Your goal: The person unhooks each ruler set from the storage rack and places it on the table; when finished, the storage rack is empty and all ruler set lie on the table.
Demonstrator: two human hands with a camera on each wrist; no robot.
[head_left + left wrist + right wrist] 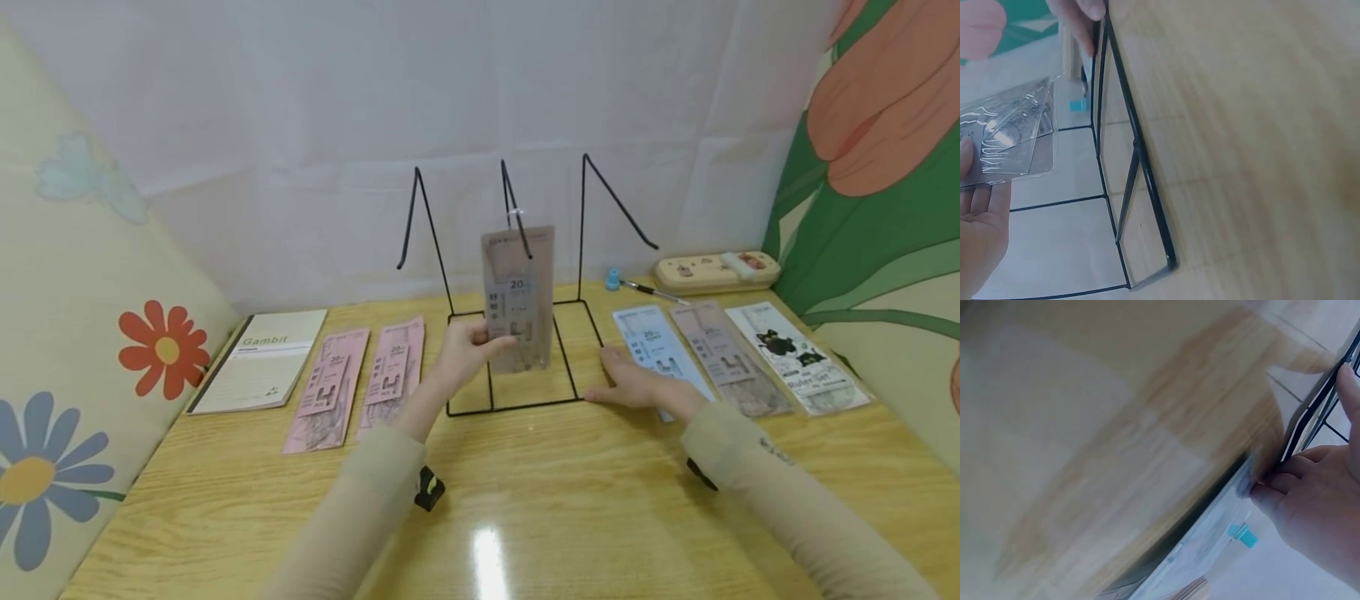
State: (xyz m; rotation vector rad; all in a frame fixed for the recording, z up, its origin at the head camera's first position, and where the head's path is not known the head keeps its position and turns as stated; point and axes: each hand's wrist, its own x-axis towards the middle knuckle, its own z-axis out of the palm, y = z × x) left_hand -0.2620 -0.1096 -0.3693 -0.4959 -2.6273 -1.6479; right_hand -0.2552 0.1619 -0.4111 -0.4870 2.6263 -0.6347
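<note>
A greyish-pink ruler set packet stands upright at the middle hook of a black wire display rack. My left hand pinches its lower left side, thumb in front and fingers behind. Clear plastic rulers show through the packet's back in the left wrist view. At the base's front right corner, my right hand grips the wire frame, and its thumb and fingers lie at the black rod in the right wrist view. Whether the packet's hole is on the hook is too small to tell.
Two pink packets and a notebook lie left of the rack. On the right are a blue packet, a greyish-pink packet and a white ruler set. Behind them sit a pen and a pencil case.
</note>
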